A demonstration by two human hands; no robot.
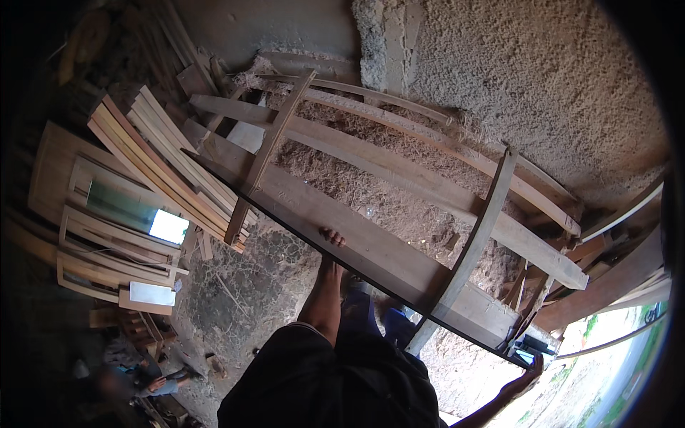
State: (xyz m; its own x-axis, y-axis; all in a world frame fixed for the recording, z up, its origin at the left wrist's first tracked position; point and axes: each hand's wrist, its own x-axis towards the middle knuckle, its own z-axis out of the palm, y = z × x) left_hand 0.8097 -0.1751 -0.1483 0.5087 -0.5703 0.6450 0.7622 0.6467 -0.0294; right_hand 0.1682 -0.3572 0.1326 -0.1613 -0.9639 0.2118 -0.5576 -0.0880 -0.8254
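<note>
Along the near side of a slatted wooden framework lies a long board (385, 260), running from the upper left down to the lower right. The left hand (332, 238) hooks its fingers over the board's near edge; how firmly they grip, I cannot tell. At the board's lower-right end, the right hand (529, 374) is beside a small blue-and-dark object (535, 348), and whether its fingers are closed on it cannot be made out. Two crosspieces, one left (272, 153) and one right (477, 232), cross over the board. Stacked planks (153, 167) stand to the left, and another person (163, 385) is at the lower left.
</note>
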